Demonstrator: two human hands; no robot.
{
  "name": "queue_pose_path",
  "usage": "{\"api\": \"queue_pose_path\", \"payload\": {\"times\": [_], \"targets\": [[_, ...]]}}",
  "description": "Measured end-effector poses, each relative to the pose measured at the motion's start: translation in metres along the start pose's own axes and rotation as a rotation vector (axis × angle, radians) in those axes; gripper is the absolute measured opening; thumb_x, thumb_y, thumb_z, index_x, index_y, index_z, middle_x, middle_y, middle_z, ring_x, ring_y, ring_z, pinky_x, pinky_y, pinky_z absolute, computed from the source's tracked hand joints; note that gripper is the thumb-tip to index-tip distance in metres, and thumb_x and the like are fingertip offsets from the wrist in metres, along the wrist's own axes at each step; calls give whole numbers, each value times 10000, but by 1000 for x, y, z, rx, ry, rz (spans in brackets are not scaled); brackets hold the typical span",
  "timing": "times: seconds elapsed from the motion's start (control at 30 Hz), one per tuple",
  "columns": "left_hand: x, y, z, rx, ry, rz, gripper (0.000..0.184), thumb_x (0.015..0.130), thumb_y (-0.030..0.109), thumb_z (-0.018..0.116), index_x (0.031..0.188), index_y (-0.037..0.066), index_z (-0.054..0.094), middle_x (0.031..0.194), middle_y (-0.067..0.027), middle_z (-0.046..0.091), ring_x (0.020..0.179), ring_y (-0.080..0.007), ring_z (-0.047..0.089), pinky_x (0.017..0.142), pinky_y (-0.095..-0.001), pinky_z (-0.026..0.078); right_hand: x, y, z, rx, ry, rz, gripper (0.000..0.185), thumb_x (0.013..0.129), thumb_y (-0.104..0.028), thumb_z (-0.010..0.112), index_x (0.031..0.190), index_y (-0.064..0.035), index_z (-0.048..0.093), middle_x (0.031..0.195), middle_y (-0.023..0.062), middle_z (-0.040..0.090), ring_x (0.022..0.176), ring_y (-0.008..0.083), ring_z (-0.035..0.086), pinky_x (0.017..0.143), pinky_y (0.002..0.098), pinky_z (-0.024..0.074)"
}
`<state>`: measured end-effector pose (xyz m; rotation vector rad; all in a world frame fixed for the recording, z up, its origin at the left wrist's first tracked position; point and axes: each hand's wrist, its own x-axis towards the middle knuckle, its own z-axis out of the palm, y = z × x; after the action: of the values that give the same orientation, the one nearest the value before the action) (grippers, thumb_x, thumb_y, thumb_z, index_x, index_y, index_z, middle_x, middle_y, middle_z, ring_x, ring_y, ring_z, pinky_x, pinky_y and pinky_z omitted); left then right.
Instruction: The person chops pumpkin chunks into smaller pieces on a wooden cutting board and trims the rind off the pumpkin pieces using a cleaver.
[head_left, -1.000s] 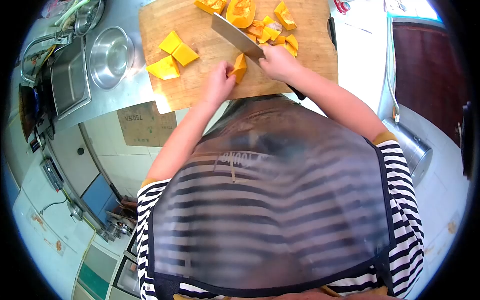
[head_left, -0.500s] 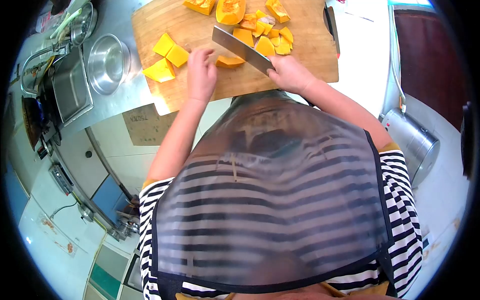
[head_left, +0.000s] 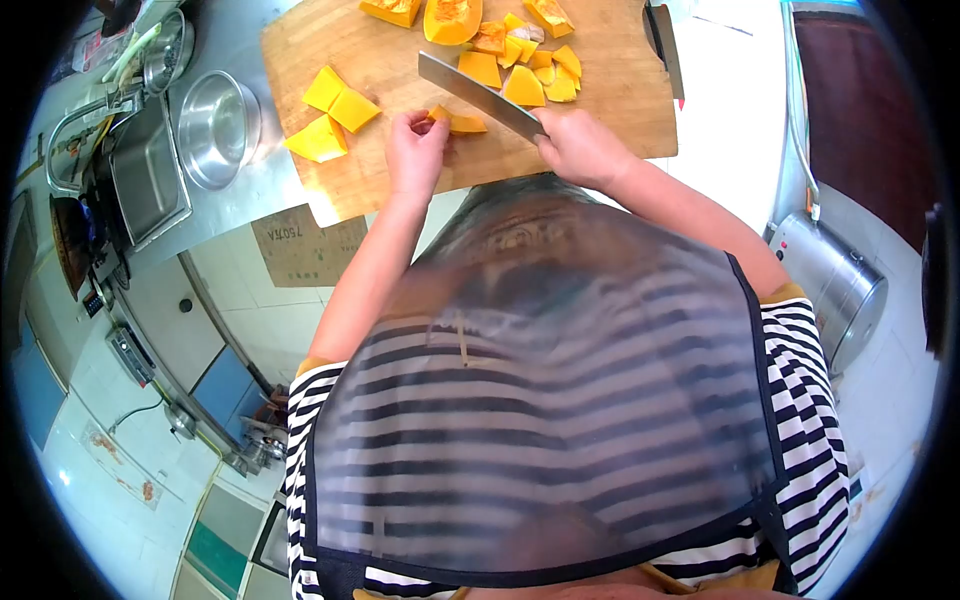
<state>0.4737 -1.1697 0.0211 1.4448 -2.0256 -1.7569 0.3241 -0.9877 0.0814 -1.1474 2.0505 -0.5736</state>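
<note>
My right hand [head_left: 582, 147] is closed round the handle of a cleaver [head_left: 478, 95], whose blade points up and left over the wooden cutting board [head_left: 575, 125]. Just below the blade lies a piece of pumpkin [head_left: 466, 124]. The curled fingers of my left hand [head_left: 415, 155] pinch its left end. Three yellow pumpkin chunks [head_left: 322, 138] rest to the left of that hand. Beyond the cleaver are a hollowed pumpkin piece [head_left: 452, 20], a larger wedge [head_left: 392, 10] and several cut pieces and peelings [head_left: 524, 88].
A steel bowl [head_left: 217, 130] stands on the metal counter left of the board, beside a sink [head_left: 150, 170] with a tap [head_left: 62, 150]. Another knife [head_left: 662, 45] lies at the board's right edge. A steel cylinder [head_left: 830, 285] is at the lower right.
My left hand has moved right and its fingers have closed on the end of the pumpkin piece. The cleaver stays in my right hand, nearly unmoved. The whole view has shifted slightly.
</note>
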Motion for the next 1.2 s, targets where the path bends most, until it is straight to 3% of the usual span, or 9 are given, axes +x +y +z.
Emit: {"api": "queue_pose_path", "payload": {"times": [0.03,0.17,0.23,0.5,0.77,0.87,1.0,1.07,1.2], "targets": [[-1,2,0,-12,4,-5,353,856,116,644,1119,-49,474,951,-124,600,760,-149,611,645,-246,526,1,-1,-1,7,5,20,288,845,-148,523,1096,-15,569,845,253,622,799,428,597,734,493,476],[-6,0,1,-58,42,0,348,855,110,643,1118,-45,475,956,-114,599,781,-141,608,648,-241,529,4,1,3,47,24,-48,279,846,-147,521,1084,-11,572,829,251,621,788,426,597,722,488,479],[-5,-2,2,-56,54,-7,345,855,107,644,1115,-45,475,958,-113,597,784,-139,606,648,-238,530,3,-1,3,27,18,-87,232,838,-141,513,1019,-10,574,795,238,629,768,400,621,713,488,497],[-9,4,4,-94,77,-47,331,855,101,647,1093,-52,477,936,-101,595,781,-131,601,649,-231,531,5,-8,-5,6,-51,-85,227,820,-112,500,1004,-3,578,815,252,626,777,411,614,720,487,495],[-9,-4,6,-2,154,41,263,842,118,671,1009,-50,556,878,-88,626,691,-119,603,641,-242,513,5,-9,-29,-53,-165,-100,181,804,-81,490,930,23,568,819,272,619,790,422,614,723,492,492],[-8,-7,6,-13,153,40,273,835,117,678,1013,-54,563,886,-89,639,723,-118,607,657,-244,506,11,-8,-30,-141,-244,-78,261,818,-97,512,1041,25,570,810,255,618,798,420,600,732,484,483],[-10,-7,7,-22,173,52,280,834,116,679,1019,-59,562,900,-97,642,758,-122,609,686,-243,507,17,-18,-31,-172,-250,-91,206,801,-64,485,961,35,569,802,267,616,796,419,611,725,482,491],[-9,-7,8,-52,217,75,316,781,161,715,964,-58,578,822,-121,671,718,-163,651,674,-280,523,21,-24,-33,-190,-269,-70,170,793,-48,472,906,37,567,806,269,619,801,414,619,727,480,494],[-14,2,7,-77,166,6,293,824,116,687,1018,-65,562,912,-101,643,781,-128,608,704,-243,504,31,-27,-26,-211,-297,-65,187,789,-49,485,930,39,570,793,264,616,784,414,618,706,475,498]]}}
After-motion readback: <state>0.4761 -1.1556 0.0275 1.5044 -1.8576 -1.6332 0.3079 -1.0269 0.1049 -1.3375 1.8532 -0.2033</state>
